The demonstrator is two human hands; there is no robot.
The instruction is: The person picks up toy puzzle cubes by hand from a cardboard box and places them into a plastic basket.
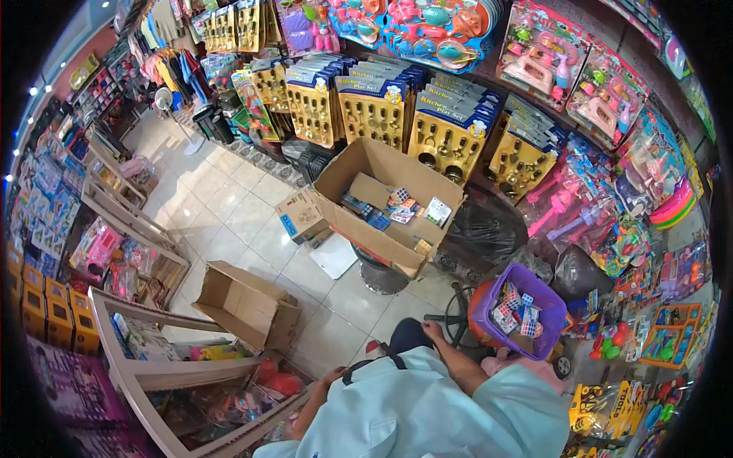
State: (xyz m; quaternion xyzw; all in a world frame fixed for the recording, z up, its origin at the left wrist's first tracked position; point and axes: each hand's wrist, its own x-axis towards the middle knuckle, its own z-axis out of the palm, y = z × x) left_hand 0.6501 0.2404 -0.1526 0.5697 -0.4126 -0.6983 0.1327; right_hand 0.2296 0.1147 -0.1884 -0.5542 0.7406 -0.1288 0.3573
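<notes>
My right hand (433, 330) lies beside my dark-clad knee (410, 336), fingers loosely curled, with nothing visible in it. Low near my waist, by a black strap (374, 365), is my left hand (331, 375); its fingers are too small and partly hidden to read. In front of me an open cardboard box (372, 243) stands on a dark stool (380, 278). Puzzle cubes (402, 206) and blue packs lie inside, with a white card (437, 211). To my right, a purple basket (551, 299) holds more packaged puzzle cubes (527, 314). Both hands are apart from box and basket.
An open cardboard carton (243, 299) lies on the tiled floor (336, 313) at left, beside a pale shelf frame (175, 372). A smaller box (300, 214) is by the big one. Kitchen play sets (450, 122) hang behind; black plastic bags (485, 233) sit at right.
</notes>
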